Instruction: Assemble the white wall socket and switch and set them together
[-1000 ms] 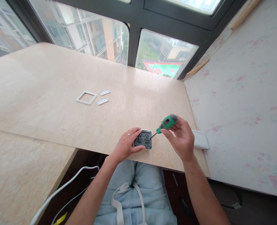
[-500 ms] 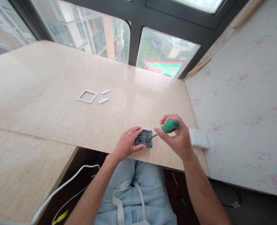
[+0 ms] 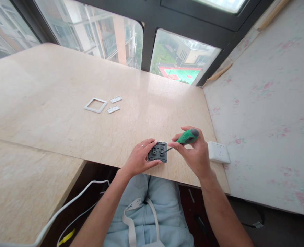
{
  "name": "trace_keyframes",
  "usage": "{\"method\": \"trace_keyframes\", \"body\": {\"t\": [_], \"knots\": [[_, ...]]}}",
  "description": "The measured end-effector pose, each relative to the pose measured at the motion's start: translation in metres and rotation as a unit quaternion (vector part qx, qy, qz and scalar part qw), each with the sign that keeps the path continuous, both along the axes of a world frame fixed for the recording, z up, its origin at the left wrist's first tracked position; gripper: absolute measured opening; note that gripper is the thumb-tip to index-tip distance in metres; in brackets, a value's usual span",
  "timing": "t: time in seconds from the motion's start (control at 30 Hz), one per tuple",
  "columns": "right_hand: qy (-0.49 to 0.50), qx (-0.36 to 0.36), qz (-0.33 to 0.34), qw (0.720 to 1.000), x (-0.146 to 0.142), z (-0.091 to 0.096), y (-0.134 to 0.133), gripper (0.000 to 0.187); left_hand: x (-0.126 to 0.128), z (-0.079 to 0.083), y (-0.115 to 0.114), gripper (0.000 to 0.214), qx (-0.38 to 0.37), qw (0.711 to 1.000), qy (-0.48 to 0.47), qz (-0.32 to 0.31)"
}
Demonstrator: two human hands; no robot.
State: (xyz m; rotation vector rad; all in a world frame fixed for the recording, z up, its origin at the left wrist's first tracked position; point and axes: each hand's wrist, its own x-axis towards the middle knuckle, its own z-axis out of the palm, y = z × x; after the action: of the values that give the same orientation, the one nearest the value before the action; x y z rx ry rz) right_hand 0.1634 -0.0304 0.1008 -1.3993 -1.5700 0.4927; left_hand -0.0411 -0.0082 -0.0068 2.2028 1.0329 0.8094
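A dark grey wall switch body (image 3: 158, 153) with a white edge lies face up near the front edge of the stone sill. My left hand (image 3: 141, 156) grips it from the left, thumb along the near side and fingers at the far side. In my right hand (image 3: 193, 151) is a green and grey screwdriver (image 3: 187, 137), held between thumb and fingers. It slants down to the left, and its tip meets the right side of the switch body. Whether the tip sits in a screw is too small to tell.
A white square frame (image 3: 95, 105) and two small white rocker covers (image 3: 113, 109) (image 3: 116, 99) lie farther left on the sill (image 3: 64, 85). Right of my right hand, a white socket (image 3: 219, 152) stands against the flowered wall. A white cable (image 3: 72, 200) hangs at lower left.
My right fingers have shifted their grip on the screwdriver handle, which has turned and tilted slightly. The left hand and switch body stay in place.
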Motion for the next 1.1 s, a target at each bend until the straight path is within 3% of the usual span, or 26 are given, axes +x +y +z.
{"method": "trace_keyframes", "body": {"t": [0.23,0.47,0.73,1.1], "knots": [[0.028,-0.008,0.034,0.999,0.005,0.004,-0.008,0.034,0.002,0.0,-0.001,0.067,0.0,1.0,-0.004,0.013],[0.042,-0.006,0.056,0.998,0.008,0.007,-0.013,0.033,0.002,0.007,0.003,0.07,0.002,1.0,0.022,0.003],[0.04,0.001,0.055,0.998,0.01,0.003,-0.014,0.033,0.014,0.023,0.01,0.094,0.002,0.998,0.064,-0.019],[0.041,0.005,0.063,0.997,0.012,0.004,-0.011,0.033,0.023,0.024,0.017,0.074,0.016,0.997,0.063,-0.046]]}}
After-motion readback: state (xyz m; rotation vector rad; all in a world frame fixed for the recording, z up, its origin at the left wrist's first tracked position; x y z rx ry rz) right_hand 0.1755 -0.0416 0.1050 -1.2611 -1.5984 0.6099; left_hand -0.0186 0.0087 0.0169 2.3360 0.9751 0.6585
